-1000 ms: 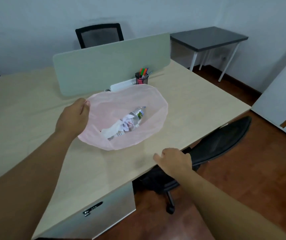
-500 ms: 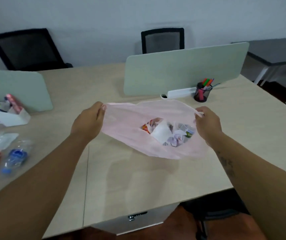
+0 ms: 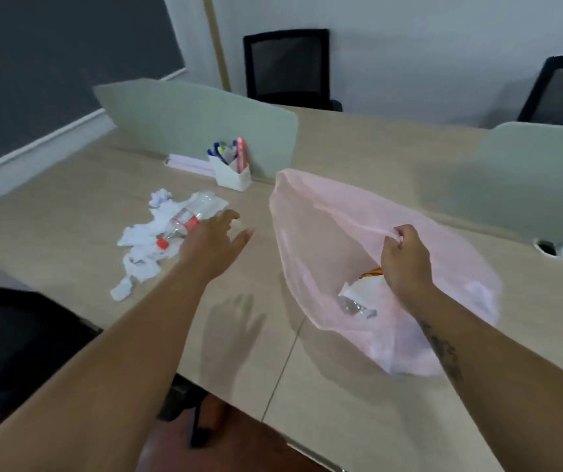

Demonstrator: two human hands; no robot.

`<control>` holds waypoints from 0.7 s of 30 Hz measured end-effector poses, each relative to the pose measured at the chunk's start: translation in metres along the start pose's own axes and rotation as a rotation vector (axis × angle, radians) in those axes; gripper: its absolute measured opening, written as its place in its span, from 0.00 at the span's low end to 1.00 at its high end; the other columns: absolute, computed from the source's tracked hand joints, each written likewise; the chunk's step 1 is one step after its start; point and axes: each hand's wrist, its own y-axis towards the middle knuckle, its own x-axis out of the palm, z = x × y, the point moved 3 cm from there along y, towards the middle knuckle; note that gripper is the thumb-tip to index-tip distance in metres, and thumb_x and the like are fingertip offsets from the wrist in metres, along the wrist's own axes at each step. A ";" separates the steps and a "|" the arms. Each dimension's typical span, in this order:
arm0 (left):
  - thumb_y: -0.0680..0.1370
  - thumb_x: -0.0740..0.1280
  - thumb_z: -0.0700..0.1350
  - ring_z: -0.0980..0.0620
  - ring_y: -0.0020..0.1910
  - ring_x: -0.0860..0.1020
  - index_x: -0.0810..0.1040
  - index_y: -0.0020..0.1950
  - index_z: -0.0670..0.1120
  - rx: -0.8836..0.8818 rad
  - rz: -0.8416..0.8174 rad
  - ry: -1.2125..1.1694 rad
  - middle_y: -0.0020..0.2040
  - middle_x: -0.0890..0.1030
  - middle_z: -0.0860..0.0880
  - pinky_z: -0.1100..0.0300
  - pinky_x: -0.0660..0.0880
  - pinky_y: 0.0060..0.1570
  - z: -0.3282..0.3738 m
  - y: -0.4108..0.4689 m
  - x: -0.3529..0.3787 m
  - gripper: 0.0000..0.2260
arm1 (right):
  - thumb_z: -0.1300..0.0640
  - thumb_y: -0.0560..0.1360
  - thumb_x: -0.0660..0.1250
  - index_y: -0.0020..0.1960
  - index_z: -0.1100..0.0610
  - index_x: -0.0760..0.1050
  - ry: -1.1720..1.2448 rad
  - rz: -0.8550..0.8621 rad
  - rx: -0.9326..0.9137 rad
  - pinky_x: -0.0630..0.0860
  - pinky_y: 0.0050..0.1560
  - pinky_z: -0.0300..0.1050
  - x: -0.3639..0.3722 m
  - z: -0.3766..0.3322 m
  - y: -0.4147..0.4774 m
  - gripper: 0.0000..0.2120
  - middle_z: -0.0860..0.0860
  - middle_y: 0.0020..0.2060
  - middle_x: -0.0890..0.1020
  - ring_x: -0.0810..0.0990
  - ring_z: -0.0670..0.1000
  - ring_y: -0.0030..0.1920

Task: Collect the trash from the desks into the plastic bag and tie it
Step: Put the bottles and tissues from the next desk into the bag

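A translucent pink plastic bag [image 3: 327,233] stands open on the beige desk [image 3: 68,206], with a wrapper and other trash showing inside. My right hand [image 3: 404,258] pinches its near rim and holds the mouth up. To the left lies a crushed clear bottle [image 3: 188,216] with a red label and red cap, on top of crumpled white tissues [image 3: 143,257]. My left hand [image 3: 215,243] hovers just right of the bottle, fingers spread and holding nothing.
A white pen holder [image 3: 232,170] and a stack of paper [image 3: 188,162] stand against a grey-green divider [image 3: 191,124]. A second divider [image 3: 528,185] is at the right. Black chairs stand behind the desk [image 3: 286,68] and at my lower left [image 3: 11,342].
The view has swung left to another desk. My left hand has let go of the bag's rim and reached toward the bottle and tissues. My right hand still holds the bag.
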 end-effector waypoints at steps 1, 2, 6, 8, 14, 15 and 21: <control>0.75 0.63 0.64 0.45 0.60 0.76 0.71 0.67 0.54 -0.035 0.000 0.044 0.61 0.79 0.49 0.50 0.72 0.56 -0.016 -0.005 -0.001 0.23 | 0.56 0.77 0.55 0.52 0.53 0.70 -0.003 -0.027 -0.018 0.68 0.44 0.47 0.012 -0.006 0.002 0.07 0.53 0.45 0.76 0.74 0.58 0.45; 0.75 0.64 0.64 0.44 0.64 0.72 0.68 0.70 0.55 -0.071 -0.020 0.095 0.66 0.75 0.49 0.48 0.71 0.59 -0.032 -0.010 -0.001 0.26 | 0.55 0.77 0.55 0.54 0.53 0.69 -0.005 -0.046 -0.037 0.68 0.44 0.47 0.025 -0.013 0.002 0.08 0.53 0.46 0.77 0.73 0.58 0.45; 0.72 0.65 0.66 0.41 0.72 0.61 0.57 0.77 0.56 -0.214 -0.121 0.218 0.76 0.60 0.49 0.42 0.67 0.65 -0.090 -0.019 0.009 0.37 | 0.49 0.79 0.54 0.61 0.52 0.68 -0.050 -0.053 -0.115 0.71 0.46 0.50 0.068 -0.030 -0.004 0.14 0.55 0.49 0.79 0.76 0.60 0.46; 0.71 0.66 0.66 0.40 0.72 0.61 0.54 0.77 0.55 -0.226 -0.155 0.237 0.77 0.57 0.48 0.42 0.68 0.64 -0.111 -0.012 0.022 0.40 | 0.47 0.80 0.52 0.62 0.52 0.68 -0.090 0.005 -0.156 0.71 0.46 0.50 0.083 -0.032 -0.004 0.15 0.56 0.51 0.80 0.78 0.62 0.49; 0.72 0.66 0.66 0.39 0.71 0.62 0.51 0.78 0.54 -0.168 -0.284 0.285 0.78 0.54 0.46 0.45 0.67 0.63 -0.149 0.030 0.078 0.41 | 0.46 0.81 0.50 0.62 0.53 0.69 -0.195 0.213 -0.083 0.69 0.46 0.51 0.106 -0.026 0.007 0.17 0.60 0.52 0.81 0.79 0.65 0.51; 0.73 0.66 0.65 0.39 0.71 0.62 0.51 0.78 0.54 -0.165 -0.301 0.284 0.78 0.54 0.45 0.45 0.68 0.63 -0.155 0.037 0.086 0.40 | 0.47 0.81 0.50 0.64 0.53 0.69 -0.205 0.229 -0.056 0.71 0.49 0.53 0.109 -0.025 0.007 0.17 0.60 0.53 0.81 0.79 0.65 0.52; 0.74 0.71 0.48 0.38 0.62 0.73 0.60 0.75 0.48 -0.190 -0.244 -0.072 0.68 0.68 0.41 0.46 0.74 0.56 -0.179 0.072 0.107 0.33 | 0.47 0.81 0.50 0.63 0.52 0.69 -0.204 0.319 0.058 0.66 0.47 0.50 0.125 -0.027 0.011 0.16 0.60 0.52 0.81 0.78 0.63 0.51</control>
